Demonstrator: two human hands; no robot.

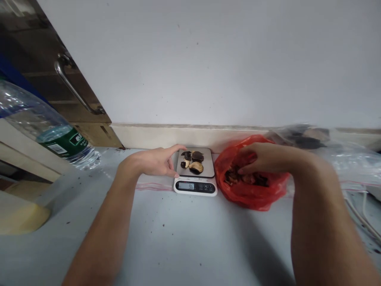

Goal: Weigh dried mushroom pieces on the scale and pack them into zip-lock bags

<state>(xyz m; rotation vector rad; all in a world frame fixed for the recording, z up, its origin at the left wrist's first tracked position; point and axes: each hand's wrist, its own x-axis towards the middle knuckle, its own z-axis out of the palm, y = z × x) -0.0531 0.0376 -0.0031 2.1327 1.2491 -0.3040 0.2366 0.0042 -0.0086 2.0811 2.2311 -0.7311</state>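
Left hand (157, 161) spread at scale (208, 169); right hand (264, 157) inside red bag (253, 200), grip unclear

One scale (209, 170), bearing one display (186, 186) and three buttons (206, 186). On the scale: mushrooms (196, 168), at least four, partly overlapping. Hands, two: the left hand (156, 161) at the scale's left edge; the right hand (263, 157) to its right, inside one red bag (253, 200), whose pieces (230, 177) lie too crowded to count. Left of the scale: one bottle (55, 129) and, farther back, one metal handle (71, 87).
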